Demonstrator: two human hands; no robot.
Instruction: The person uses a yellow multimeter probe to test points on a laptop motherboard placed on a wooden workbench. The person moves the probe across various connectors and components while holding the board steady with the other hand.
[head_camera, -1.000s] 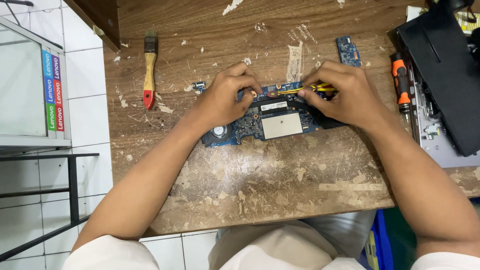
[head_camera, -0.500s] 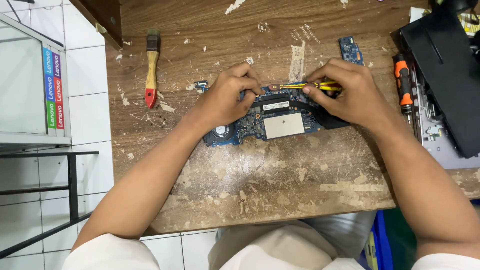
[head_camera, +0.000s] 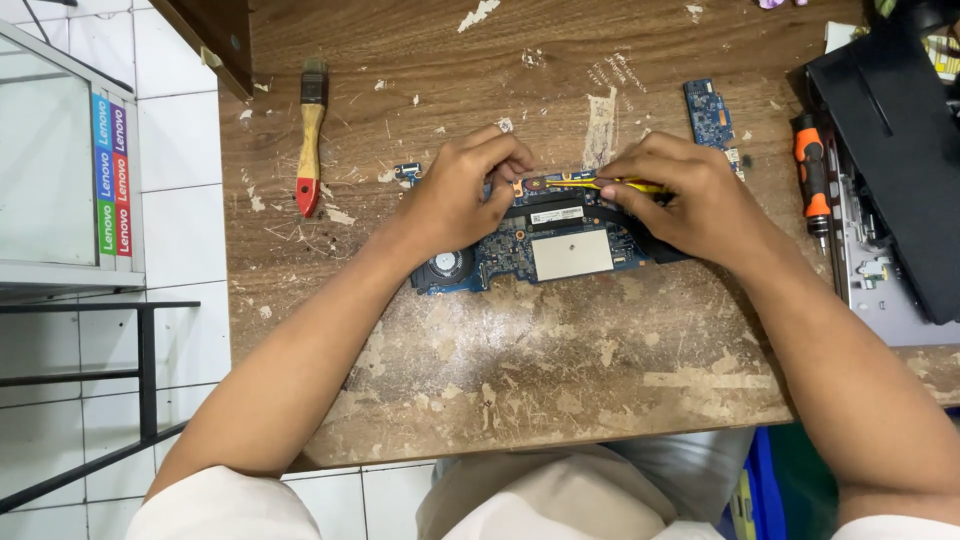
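A worn, paint-flecked wooden table (head_camera: 520, 400) stands against white floor tiles. Your right hand (head_camera: 690, 195) pinches a thin yellow-handled tool (head_camera: 610, 184), laid nearly flat so its tip reaches the far edge of the blue circuit board (head_camera: 540, 245). Your left hand (head_camera: 465, 190) closes its fingertips on that same edge, seemingly to steady the board, which lies mid-table. Toward the left edge rests a brush (head_camera: 310, 135); near the right edge lie a small blue board (head_camera: 710, 112), an orange screwdriver (head_camera: 810, 180) and an opened black laptop shell (head_camera: 890, 140), its contents unclear.
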